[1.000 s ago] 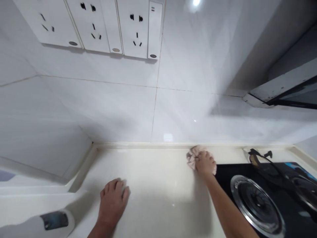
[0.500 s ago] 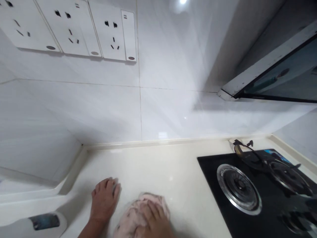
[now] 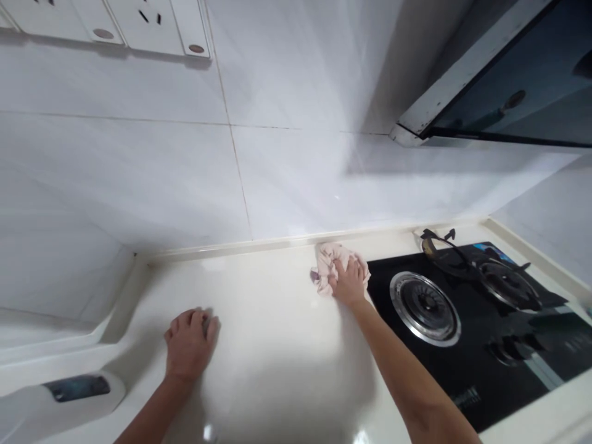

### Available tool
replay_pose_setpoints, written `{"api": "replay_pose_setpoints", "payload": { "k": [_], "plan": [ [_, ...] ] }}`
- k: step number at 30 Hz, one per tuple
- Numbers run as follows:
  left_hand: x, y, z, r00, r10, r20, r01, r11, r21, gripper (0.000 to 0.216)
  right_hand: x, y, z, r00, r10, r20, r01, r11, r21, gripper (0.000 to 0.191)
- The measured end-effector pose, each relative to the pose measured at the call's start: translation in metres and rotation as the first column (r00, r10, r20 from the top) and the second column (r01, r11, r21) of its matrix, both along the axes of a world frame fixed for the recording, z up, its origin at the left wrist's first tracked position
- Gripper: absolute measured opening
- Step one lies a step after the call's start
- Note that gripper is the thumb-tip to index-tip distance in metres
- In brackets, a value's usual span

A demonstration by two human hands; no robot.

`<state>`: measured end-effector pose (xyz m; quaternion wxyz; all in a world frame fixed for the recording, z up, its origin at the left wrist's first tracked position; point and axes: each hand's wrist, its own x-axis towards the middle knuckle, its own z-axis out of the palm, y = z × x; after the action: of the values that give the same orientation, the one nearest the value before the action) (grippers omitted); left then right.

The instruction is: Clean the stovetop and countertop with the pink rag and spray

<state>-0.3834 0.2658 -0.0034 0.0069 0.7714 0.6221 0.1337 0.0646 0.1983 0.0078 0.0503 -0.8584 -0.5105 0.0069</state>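
The right hand (image 3: 349, 280) lies palm down on a crumpled pink cloth (image 3: 329, 264), its fingers spread across the top and pressing the cloth against the cream worktop (image 3: 277, 376) rather than pinching it. The cloth sits just left of the black glass gas hob (image 3: 467, 376), near the raised strip (image 3: 296, 239) where the worktop meets the wall, and a loose fold sticks out past the hand on the side away from the hob. The right forearm (image 3: 407, 370) passes over the hob's left edge.

The left hand (image 3: 189, 345) rests palm down on the worktop, well to the left of the hob, with its fingers lightly curled. A small grey object (image 3: 206, 327) shows at the fingertips, too small to name, and whether the hand is holding it cannot be told.

On the hob, a steel burner ring (image 3: 424, 308) lies nearest the right hand, with a black pan support (image 3: 504, 283) farther right. Behind the hob rises a white tile wall (image 3: 139, 179), with a row of white sockets (image 3: 148, 24) at the top of the view and the edge of a range hood (image 3: 467, 74) above the hob. Far left of the hob, at the bottom of the view, sits a rounded white object (image 3: 78, 398) with a dark panel
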Motion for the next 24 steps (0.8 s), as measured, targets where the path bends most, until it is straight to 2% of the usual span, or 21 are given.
{"api": "replay_pose_setpoints", "payload": {
  "k": [3, 8, 10, 13, 15, 17, 18, 19, 20, 21, 23, 24],
  "plan": [
    [0.003, -0.001, 0.002, 1.0, -0.014, 0.018, 0.014, 1.0, 0.017, 0.043, -0.06, -0.058, -0.01, 0.999, 0.031, -0.005, -0.031, 0.999, 0.041, 0.066],
    [0.006, -0.002, 0.003, 0.985, -0.036, 0.17, 0.038, 0.999, -0.005, 0.044, -0.167, -0.145, -0.018, 0.992, 0.085, -0.096, -0.077, 0.993, 0.091, 0.087],
    [0.006, -0.003, 0.005, 0.971, -0.062, 0.232, 0.066, 0.998, -0.01, 0.043, -0.205, -0.166, -0.024, 0.987, 0.1, -0.128, -0.08, 0.985, 0.152, 0.075],
    [0.008, -0.012, 0.008, 0.93, -0.121, 0.348, 0.133, 0.991, -0.01, 0.039, -0.246, -0.188, -0.036, 0.973, 0.158, -0.169, -0.104, 0.951, 0.292, 0.041],
    [0.011, -0.027, 0.009, 0.887, -0.158, 0.433, 0.179, 0.984, -0.008, 0.037, -0.257, -0.197, -0.04, 0.951, 0.215, -0.223, -0.111, 0.908, 0.403, 0.027],
    [0.015, -0.052, 0.008, 0.834, -0.18, 0.521, 0.22, 0.975, -0.015, 0.037, -0.259, -0.2, -0.035, 0.91, 0.238, -0.341, -0.039, 0.864, 0.501, 0.024],
    [0.017, -0.067, 0.006, 0.804, -0.185, 0.565, 0.24, 0.97, -0.023, 0.038, -0.258, -0.2, -0.029, 0.864, 0.232, -0.447, 0.045, 0.849, 0.527, 0.027],
    [0.02, -0.083, 0.005, 0.773, -0.185, 0.608, 0.259, 0.965, -0.036, 0.038, -0.256, -0.199, -0.021, 0.778, 0.225, -0.587, 0.151, 0.839, 0.522, 0.032],
    [0.022, -0.1, 0.005, 0.741, -0.178, 0.648, 0.275, 0.96, -0.051, 0.039, -0.255, -0.196, -0.012, 0.642, 0.22, -0.735, 0.267, 0.834, 0.483, 0.039],
    [0.024, -0.116, 0.005, 0.71, -0.167, 0.685, 0.289, 0.955, -0.066, 0.04, -0.254, -0.193, -0.001, 0.464, 0.226, -0.856, 0.36, 0.835, 0.416, 0.045],
    [0.028, -0.144, 0.007, 0.651, -0.149, 0.745, 0.318, 0.944, -0.089, 0.041, -0.251, -0.186, 0.018, 0.109, 0.262, -0.959, 0.427, 0.859, 0.283, 0.055],
    [0.029, -0.155, 0.009, 0.624, -0.146, 0.767, 0.334, 0.938, -0.092, 0.041, -0.247, -0.182, 0.026, 0.007, 0.273, -0.962, 0.418, 0.873, 0.251, 0.06]
  ]
}}
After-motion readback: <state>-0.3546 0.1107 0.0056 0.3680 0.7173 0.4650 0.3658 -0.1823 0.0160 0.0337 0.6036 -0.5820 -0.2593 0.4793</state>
